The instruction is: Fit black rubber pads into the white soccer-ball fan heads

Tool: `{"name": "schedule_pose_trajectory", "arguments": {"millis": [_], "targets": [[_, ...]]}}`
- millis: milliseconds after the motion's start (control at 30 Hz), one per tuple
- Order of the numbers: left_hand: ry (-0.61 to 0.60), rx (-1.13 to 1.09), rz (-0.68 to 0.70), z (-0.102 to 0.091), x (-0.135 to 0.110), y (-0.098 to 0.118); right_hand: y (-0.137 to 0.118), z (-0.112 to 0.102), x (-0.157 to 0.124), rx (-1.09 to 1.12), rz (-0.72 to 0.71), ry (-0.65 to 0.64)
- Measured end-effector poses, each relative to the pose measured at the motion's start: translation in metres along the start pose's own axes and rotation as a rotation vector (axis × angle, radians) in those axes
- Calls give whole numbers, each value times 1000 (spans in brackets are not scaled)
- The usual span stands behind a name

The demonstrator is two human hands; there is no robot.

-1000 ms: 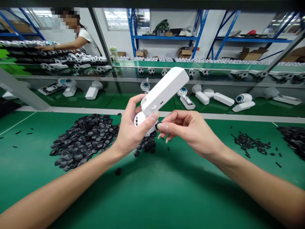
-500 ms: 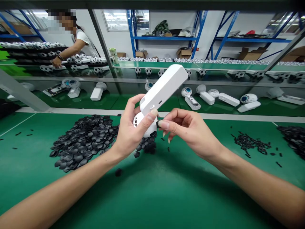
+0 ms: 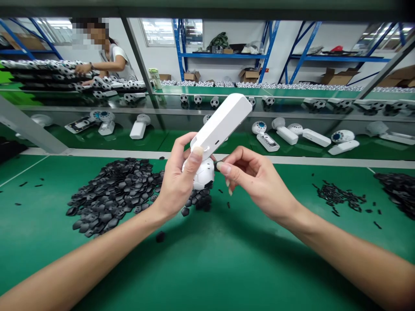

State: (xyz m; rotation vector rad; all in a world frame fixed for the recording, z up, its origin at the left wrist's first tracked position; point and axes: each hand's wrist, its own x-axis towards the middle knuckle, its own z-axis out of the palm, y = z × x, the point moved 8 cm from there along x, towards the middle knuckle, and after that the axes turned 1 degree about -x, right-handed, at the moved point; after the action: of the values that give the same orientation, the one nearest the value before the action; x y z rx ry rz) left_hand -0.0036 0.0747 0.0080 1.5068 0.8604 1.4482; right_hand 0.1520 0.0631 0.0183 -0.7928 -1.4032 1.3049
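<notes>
My left hand [image 3: 180,177] is closed around a white device [image 3: 223,123], a long rounded bar joined to a round, football-like head [image 3: 204,175]. The bar tilts up to the right and the head hangs at its lower end. Between thumb and fingers, my right hand [image 3: 249,172] pinches a small black piece [image 3: 215,165] at the right side of the head. Whether the piece touches the head I cannot tell. Below and left of the device lies a heap of black pentagon pieces [image 3: 113,194].
Small black strips [image 3: 339,194] lie at the right, beside another black heap [image 3: 397,190]. More white devices [image 3: 285,131] rest on the shelf behind the bench edge. A slanted post [image 3: 32,125] stands at the left. Across the line, a co-worker [image 3: 113,60] reaches toward stacked trays [image 3: 42,77].
The device has turned slightly in my left hand, and more of the head's white panels and a black patch show. The co-worker's arm has lifted toward the stacked trays. The view has shifted a little.
</notes>
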Motion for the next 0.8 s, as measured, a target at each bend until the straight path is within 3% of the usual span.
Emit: {"name": "schedule_pose_trajectory", "arguments": {"millis": [200, 467, 800], "targets": [[-43, 96, 84, 3, -7, 11, 6, 6, -2, -24, 68, -49], [-46, 214, 218, 1, -11, 23, 20, 12, -3, 100, 218, -96], [-77, 416, 398, 5, -16, 54, 31, 21, -6, 209, 324, -189]]}}
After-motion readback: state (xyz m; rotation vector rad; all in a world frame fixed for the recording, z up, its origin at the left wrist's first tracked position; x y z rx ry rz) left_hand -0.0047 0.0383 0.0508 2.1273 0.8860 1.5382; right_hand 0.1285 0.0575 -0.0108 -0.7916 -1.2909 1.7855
